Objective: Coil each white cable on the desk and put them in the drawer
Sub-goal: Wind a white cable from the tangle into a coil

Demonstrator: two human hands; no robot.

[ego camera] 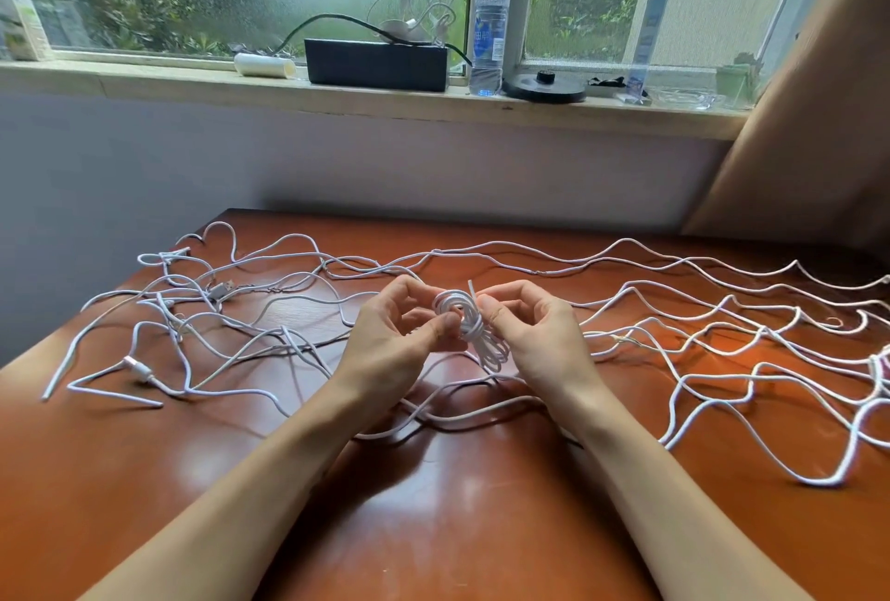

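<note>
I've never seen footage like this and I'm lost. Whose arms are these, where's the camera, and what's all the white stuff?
There is no machine here. The one picture comes from a camera worn on a person's head, looking forward and down, so the arms are that person's own. The white stuff is loose cables sprawled across a brown desk. Above the desk, the left hand and right hand together pinch a small coil of one cable, with a short end sticking up. Behind, on the sill, stand a black box and a bottle. No drawer shows.
</note>
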